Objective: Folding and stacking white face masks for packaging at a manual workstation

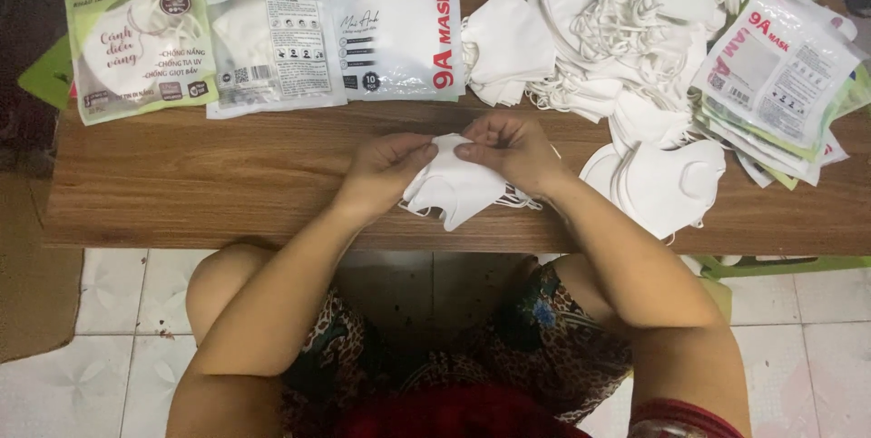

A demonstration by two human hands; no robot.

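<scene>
Your left hand (386, 170) and right hand (513, 150) meet over the near edge of the worktop (227, 184). Both pinch the top edge of a small stack of white masks (454, 189), fingertips closed on the fabric, thumbs nearly touching each other. The stack hangs tilted between your hands, its lower end reaching the worktop's front edge; thin ear loops trail out on the right side.

Right of your hands: a short row of loose masks (667, 184) lying flat, overlapping. Behind them, a large tangled heap of masks (599, 30) at the far edge.

Far right: a fanned stack of flat pouches (780, 75), white and green, resting partly on the heap.

Far left to centre, three filled packs side by side, well apart from your hands: a green pack (136, 34), a white pack (272, 34) showing its back, another white pack (396, 30) with red lettering.

Your knees show under the worktop, over pale floor tiles (109, 311).
</scene>
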